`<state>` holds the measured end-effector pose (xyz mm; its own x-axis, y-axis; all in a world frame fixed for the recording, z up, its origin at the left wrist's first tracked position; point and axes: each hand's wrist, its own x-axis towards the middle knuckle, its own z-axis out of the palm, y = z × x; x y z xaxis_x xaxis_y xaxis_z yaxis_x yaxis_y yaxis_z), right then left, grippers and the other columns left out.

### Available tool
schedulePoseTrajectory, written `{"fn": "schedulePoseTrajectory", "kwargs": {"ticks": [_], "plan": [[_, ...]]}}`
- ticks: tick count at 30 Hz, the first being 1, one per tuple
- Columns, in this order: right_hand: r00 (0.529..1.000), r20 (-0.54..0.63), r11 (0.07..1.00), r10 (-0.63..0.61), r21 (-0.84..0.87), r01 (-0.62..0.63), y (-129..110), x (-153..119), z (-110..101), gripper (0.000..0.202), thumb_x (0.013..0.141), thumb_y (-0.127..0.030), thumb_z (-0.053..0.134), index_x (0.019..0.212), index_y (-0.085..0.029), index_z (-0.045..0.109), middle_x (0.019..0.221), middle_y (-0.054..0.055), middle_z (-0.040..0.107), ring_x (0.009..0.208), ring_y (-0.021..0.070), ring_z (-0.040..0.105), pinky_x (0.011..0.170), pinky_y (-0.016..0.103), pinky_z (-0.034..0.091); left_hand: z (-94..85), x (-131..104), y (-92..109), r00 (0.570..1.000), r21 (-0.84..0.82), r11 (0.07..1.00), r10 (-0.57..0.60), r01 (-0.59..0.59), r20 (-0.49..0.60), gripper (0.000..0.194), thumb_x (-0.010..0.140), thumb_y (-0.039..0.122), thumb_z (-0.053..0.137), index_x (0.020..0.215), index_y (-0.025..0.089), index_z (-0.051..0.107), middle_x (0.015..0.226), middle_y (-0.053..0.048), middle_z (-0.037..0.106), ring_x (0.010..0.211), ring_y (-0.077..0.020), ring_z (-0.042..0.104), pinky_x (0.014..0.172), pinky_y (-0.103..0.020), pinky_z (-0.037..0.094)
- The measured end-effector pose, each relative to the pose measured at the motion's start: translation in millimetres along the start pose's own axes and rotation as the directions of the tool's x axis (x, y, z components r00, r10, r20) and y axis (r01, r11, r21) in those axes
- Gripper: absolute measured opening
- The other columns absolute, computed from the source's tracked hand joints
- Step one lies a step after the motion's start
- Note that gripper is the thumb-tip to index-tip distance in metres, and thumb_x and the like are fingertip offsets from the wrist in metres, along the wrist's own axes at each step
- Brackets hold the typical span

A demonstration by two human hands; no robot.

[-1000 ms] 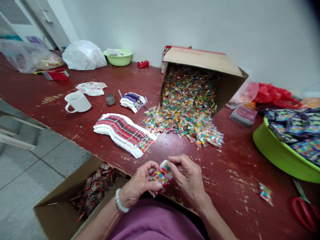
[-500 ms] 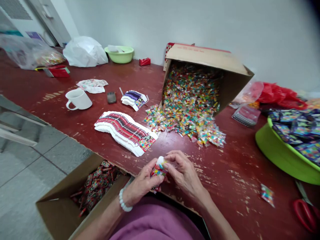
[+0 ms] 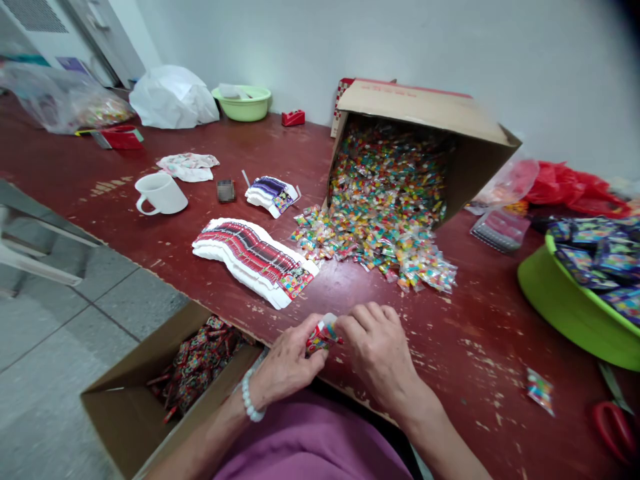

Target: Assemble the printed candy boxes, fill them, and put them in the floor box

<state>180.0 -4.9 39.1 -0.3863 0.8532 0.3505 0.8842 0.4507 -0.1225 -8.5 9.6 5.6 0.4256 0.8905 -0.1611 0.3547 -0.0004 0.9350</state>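
Observation:
My left hand (image 3: 290,360), with a pale bead bracelet on the wrist, grips a small red printed candy box (image 3: 316,340). The box's white flap stands up at its top. My right hand (image 3: 377,347) is closed beside the opening, its fingertips pinching a small clear candy sachet (image 3: 331,329) partly inside the box. The fingers hide much of the sachet. Ahead of my hands lies a fanned stack of flat red boxes (image 3: 250,260). Sachets of colourful candy (image 3: 385,233) spill from a tipped cardboard carton (image 3: 425,110) onto the table.
Below the table edge at left stands a carton (image 3: 115,427) of filled red boxes (image 3: 200,363). A green basin (image 3: 565,310) of purple packets, a single sachet (image 3: 540,391) and red scissors (image 3: 615,427) are at right. A white mug (image 3: 163,195) and purple flat boxes (image 3: 273,195) lie farther left.
My right hand has turned knuckles-up, its fingers curling closer at the box opening. The left hand keeps hold of the box, now tilted more to the right. The view has shifted slightly.

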Motion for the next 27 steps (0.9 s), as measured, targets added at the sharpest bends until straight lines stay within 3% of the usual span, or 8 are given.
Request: {"fn": "schedulePoseTrajectory", "kwargs": {"ticks": [6,9,12,14,20,23,25,27], "plan": [[0.997,0.022,0.997,-0.076,-0.013,0.076,-4,3,-1,0.009,0.088,-0.013,0.059,0.084,-0.019,0.064,0.077,0.006,0.063,0.072,0.0227,0.048,0.068,0.038,0.033,0.5,2,4,0.999,-0.027,0.999,0.023,-0.023,0.029,0.034,0.077,0.022,0.060,0.111,0.025,0.065,0.090,-0.002,0.066,0.093,-0.0243,0.060,0.087,-0.031,0.043],[0.998,0.056,0.965,-0.032,0.262,0.016,-3,3,7,0.011,0.093,-0.016,0.055,0.088,-0.019,0.064,0.081,0.005,0.066,0.074,0.0205,0.056,0.070,0.035,0.040,1.7,4,5,0.996,-0.006,1.000,0.029,-0.028,0.079,0.033,0.078,0.021,0.058,0.110,0.024,0.064,0.090,-0.002,0.065,0.090,-0.0225,0.058,0.085,-0.030,0.044],[0.977,0.104,0.718,0.186,0.665,-0.207,2,2,14,0.010,0.095,-0.021,0.053,0.100,-0.022,0.061,0.087,0.003,0.070,0.075,0.0162,0.064,0.069,0.028,0.049,3.0,6,5,0.992,-0.068,0.997,0.029,-0.020,0.125,0.035,0.077,0.020,0.059,0.112,0.020,0.062,0.090,-0.001,0.064,0.085,-0.0193,0.056,0.079,-0.028,0.046],[0.940,0.161,0.534,0.302,0.788,-0.306,1,0,19,0.018,0.092,-0.023,0.057,0.110,-0.022,0.057,0.088,0.001,0.071,0.074,0.0151,0.067,0.067,0.025,0.052,4.6,7,5,0.990,-0.129,0.992,0.016,0.003,0.142,0.035,0.076,0.019,0.058,0.111,0.019,0.061,0.090,0.000,0.062,0.080,-0.0170,0.054,0.073,-0.026,0.046],[0.913,0.199,0.399,0.357,0.851,-0.342,-13,-5,32,0.029,0.088,-0.022,0.062,0.116,-0.025,0.057,0.086,0.000,0.071,0.075,0.0155,0.068,0.070,0.026,0.054,9.5,5,8,0.975,-0.334,0.930,-0.092,0.157,0.201,0.030,0.078,0.018,0.058,0.108,0.018,0.055,0.073,0.004,0.054,0.057,-0.0098,0.046,0.054,-0.022,0.042],[0.883,0.014,0.492,0.469,0.826,-0.275,-11,-5,32,0.022,0.087,-0.023,0.064,0.108,-0.025,0.060,0.097,0.004,0.068,0.088,0.0192,0.067,0.078,0.032,0.054,9.8,4,8,0.972,-0.431,0.881,-0.117,0.197,0.206,0.031,0.077,0.019,0.058,0.108,0.017,0.053,0.070,0.005,0.053,0.052,-0.0094,0.046,0.050,-0.022,0.041],[0.900,-0.087,0.642,0.426,0.730,-0.233,-9,-6,29,0.014,0.086,-0.024,0.065,0.100,-0.025,0.066,0.104,0.007,0.064,0.098,0.0229,0.062,0.085,0.038,0.051,9.3,3,8,0.976,-0.476,0.858,-0.115,0.192,0.185,0.032,0.076,0.019,0.059,0.108,0.016,0.053,0.072,0.004,0.054,0.052,-0.0094,0.047,0.050,-0.022,0.042],[0.938,-0.084,0.725,0.337,0.658,-0.201,-8,-7,26,0.008,0.087,-0.024,0.064,0.092,-0.026,0.070,0.109,0.009,0.062,0.103,0.0253,0.059,0.090,0.043,0.048,9.2,2,8,0.982,-0.512,0.841,-0.108,0.174,0.156,0.034,0.076,0.019,0.062,0.109,0.016,0.056,0.078,0.002,0.058,0.058,-0.0100,0.049,0.055,-0.023,0.043]]}}
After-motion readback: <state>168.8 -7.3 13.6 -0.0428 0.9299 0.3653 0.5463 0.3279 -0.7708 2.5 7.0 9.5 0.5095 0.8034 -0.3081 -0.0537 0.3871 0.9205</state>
